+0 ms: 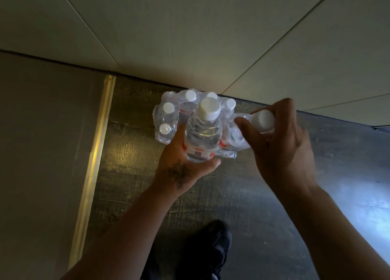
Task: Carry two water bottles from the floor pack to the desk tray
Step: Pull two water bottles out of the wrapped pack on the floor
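Observation:
A shrink-wrapped pack of water bottles (168, 119) with white caps stands on the dark floor against the wall. My left hand (185, 165) grips a clear water bottle (202, 136) around its lower body, upright, lifted above the pack. My right hand (280, 144) is closed around a second bottle (262, 119) near its white cap, at the torn right side of the pack. Its body is hidden by my fingers and the plastic wrap. No desk or tray is in view.
Pale wall panels (190, 37) rise directly behind the pack. A brass floor strip (92, 170) runs down the left beside a grey surface (42, 153). My black shoe (213, 248) stands on the dark floor below my arms.

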Available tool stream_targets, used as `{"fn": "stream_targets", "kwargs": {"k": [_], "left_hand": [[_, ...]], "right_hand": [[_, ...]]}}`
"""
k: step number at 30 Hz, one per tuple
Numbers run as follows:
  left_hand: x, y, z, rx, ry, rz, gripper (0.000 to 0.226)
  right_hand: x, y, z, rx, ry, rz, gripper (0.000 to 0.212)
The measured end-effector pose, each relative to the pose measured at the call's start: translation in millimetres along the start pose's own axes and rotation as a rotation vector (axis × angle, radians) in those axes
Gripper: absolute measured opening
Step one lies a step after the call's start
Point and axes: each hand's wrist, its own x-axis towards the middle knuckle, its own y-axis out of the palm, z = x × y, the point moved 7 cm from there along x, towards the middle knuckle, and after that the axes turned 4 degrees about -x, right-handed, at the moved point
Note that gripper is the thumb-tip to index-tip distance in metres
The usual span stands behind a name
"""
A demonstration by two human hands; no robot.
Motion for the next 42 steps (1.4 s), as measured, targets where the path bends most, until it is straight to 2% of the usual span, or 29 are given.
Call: {"fn": "stream_targets", "kwargs": {"k": [4, 6, 10, 13, 16, 18, 21, 29, 32, 37, 42], "left_hand": [[-1.8, 6.8, -0.9, -0.009, 0.014, 0.002, 0.081], [-1.5, 7.7, 0.6, -0.01, 0.019, 0.003, 0.08], [1.8, 6.5, 2.0, -0.009, 0.033, -0.032, 0.08], [3.8, 7.7, -2.1, 0.017, 0.048, -0.045, 0.089], [5.2, 8.8, -2.2, 0.023, 0.056, -0.033, 0.089], [4.7, 8.0, -2.2, 0.016, 0.041, -0.031, 0.089], [5.3, 7.8, -1.4, 0.054, 0.008, -0.017, 0.078], [6.9, -6.1, -13.7, 0.103, -0.05, -0.038, 0.082], [-2.4, -14.2, -29.8, 0.09, -0.117, -0.027, 0.074], [-26.9, -28.8, -75.8, 0.042, -0.187, -0.03, 0.068], [-58.5, -44.2, -138.2, 0.015, -0.227, -0.077, 0.064]], "right_hand": [[-9.5, 16.1, -7.2, 0.082, 0.068, -0.054, 0.048], [-4.7, 22.7, -12.5, 0.143, 0.037, -0.031, 0.057], [-1.8, 47.4, -24.1, 0.425, -0.084, 0.294, 0.076], [-9.8, 66.2, -40.8, 0.587, -0.027, 0.404, 0.091], [-18.8, 87.3, -57.4, 0.645, 0.104, 0.468, 0.085], [-24.0, 99.5, -63.4, 0.737, 0.186, 0.508, 0.071], [-17.8, 104.1, -65.7, 0.764, 0.218, 0.45, 0.051], [-7.9, 97.8, -57.4, 0.744, 0.306, 0.439, 0.049], [-12.9, 82.5, -43.1, 0.743, 0.331, 0.454, 0.055], [-30.4, 47.8, -17.1, 0.766, 0.421, 0.468, 0.081], [-56.3, 1.3, 14.0, 0.722, 0.465, 0.444, 0.076]]}}
